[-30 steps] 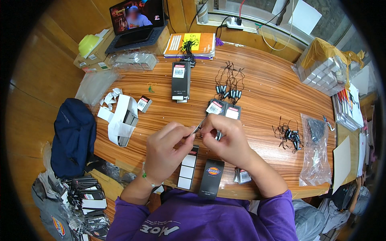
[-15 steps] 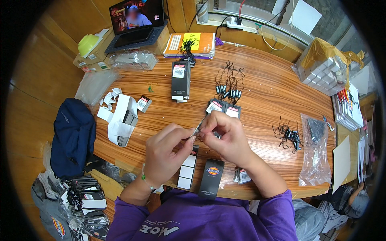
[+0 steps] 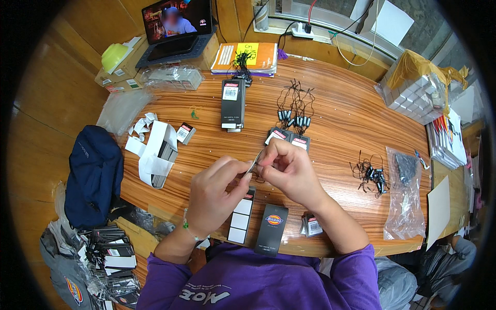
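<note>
Between thumb and fingers, my left hand [image 3: 216, 191] pinches a thin hang tag [image 3: 253, 165], seen almost edge-on. My right hand [image 3: 292, 168] is closed in a pinch at the tag's upper end, on a thin black cord [image 3: 258, 179] that loops just below the fingertips. The fingers hide where cord and tag meet. Two dark tags with white labels [image 3: 299, 140] lie just beyond my right hand. Nearer me are a tag card with blank white panels [image 3: 239, 221] and a black tag with a coloured oval emblem [image 3: 272, 230], overhanging the table edge.
Black cords with small barrels [image 3: 293, 116] lie beyond the hands, and more are bunched [image 3: 373, 175] at right beside a clear plastic bag [image 3: 404, 201]. Stacked black tags [image 3: 232, 106] stand farther back. A paper-banded stack [image 3: 164, 155] lies left. A tablet [image 3: 176, 23] stands at the back.
Both hands have shifted slightly, staying together at the tag. The cord loop shows more clearly below the fingers. At the right edge, another person has moved.
</note>
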Demonstrator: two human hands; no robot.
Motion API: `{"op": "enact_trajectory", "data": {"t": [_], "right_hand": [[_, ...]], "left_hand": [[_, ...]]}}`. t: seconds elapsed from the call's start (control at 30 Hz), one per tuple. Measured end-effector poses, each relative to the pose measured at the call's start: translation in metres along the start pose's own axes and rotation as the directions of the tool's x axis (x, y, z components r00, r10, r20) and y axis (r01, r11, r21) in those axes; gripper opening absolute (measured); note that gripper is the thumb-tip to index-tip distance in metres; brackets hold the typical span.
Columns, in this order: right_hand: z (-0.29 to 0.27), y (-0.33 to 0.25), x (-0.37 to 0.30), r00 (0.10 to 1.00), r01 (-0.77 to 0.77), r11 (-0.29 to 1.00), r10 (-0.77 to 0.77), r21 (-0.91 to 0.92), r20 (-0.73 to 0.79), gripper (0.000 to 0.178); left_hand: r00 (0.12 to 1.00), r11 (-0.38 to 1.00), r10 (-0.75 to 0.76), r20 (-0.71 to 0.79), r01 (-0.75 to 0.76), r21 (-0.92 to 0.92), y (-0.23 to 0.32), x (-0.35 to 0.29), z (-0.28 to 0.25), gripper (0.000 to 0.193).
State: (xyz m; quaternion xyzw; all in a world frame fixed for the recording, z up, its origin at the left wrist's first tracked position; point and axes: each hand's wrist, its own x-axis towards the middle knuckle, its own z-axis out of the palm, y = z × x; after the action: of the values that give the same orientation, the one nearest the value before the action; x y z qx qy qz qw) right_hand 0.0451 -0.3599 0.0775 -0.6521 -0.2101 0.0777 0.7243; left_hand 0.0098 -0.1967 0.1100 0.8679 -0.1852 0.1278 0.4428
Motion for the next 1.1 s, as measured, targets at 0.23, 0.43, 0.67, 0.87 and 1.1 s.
{"op": "enact_trajectory", "data": {"t": [0.23,0.43,0.67,0.87,1.1], "right_hand": [[0.0,-0.021,0.002,0.887,0.451,0.622,-0.392,-0.641,0.244,0.012],[0.007,-0.01,0.0,0.995,-0.045,0.988,0.057,0.147,-0.077,0.015],[0.007,-0.008,0.003,0.799,0.537,0.6,-0.587,-0.593,0.129,0.027],[0.003,-0.017,0.002,0.848,0.457,0.617,-0.52,-0.64,0.104,0.031],[-0.006,-0.027,0.006,0.872,0.431,0.711,-0.486,-0.555,0.055,0.015]], "left_hand": [[1.0,0.999,0.01,0.004,-0.01,0.037,-0.003,0.001,0.001,0.013],[0.993,0.978,0.114,-0.018,-0.109,0.177,0.0,0.001,0.0,0.016],[0.996,0.993,0.077,-0.04,-0.073,0.088,0.0,0.003,-0.002,0.018],[0.997,0.998,-0.007,-0.072,0.003,-0.059,0.0,0.001,0.001,0.021],[0.996,0.972,-0.086,-0.032,0.076,-0.224,-0.005,-0.002,-0.003,0.023]]}}
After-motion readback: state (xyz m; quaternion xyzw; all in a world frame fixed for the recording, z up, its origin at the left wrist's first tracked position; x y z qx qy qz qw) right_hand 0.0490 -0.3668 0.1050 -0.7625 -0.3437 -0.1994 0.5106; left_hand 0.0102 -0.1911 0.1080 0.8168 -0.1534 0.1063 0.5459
